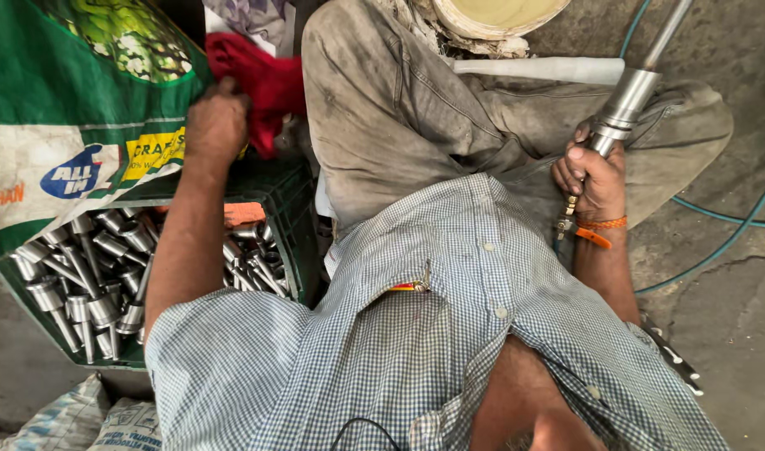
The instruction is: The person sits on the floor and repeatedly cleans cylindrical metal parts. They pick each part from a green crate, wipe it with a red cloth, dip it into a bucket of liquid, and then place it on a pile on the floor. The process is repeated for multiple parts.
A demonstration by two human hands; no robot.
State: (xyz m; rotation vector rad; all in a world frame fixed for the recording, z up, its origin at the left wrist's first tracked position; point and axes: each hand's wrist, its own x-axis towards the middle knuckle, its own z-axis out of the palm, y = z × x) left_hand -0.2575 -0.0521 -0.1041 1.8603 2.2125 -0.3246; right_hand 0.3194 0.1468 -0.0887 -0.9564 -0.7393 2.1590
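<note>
Green plastic crate (292, 219) at left holds steel stepped shafts (90, 276); printed green woven sack (65, 100) lies over its far side; teal hose (716, 225) far right.

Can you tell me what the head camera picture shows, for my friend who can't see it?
A seated person's right hand grips a shiny stepped metal shaft, while the left hand touches a green printed sack beside a red cloth. Under the left arm, a green crate holds many similar metal shafts.

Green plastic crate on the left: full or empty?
Well filled, not brimming. The green plastic crate holds a pile of shiny stepped metal shafts; a printed green and white sack under the left hand covers its far end.
</note>
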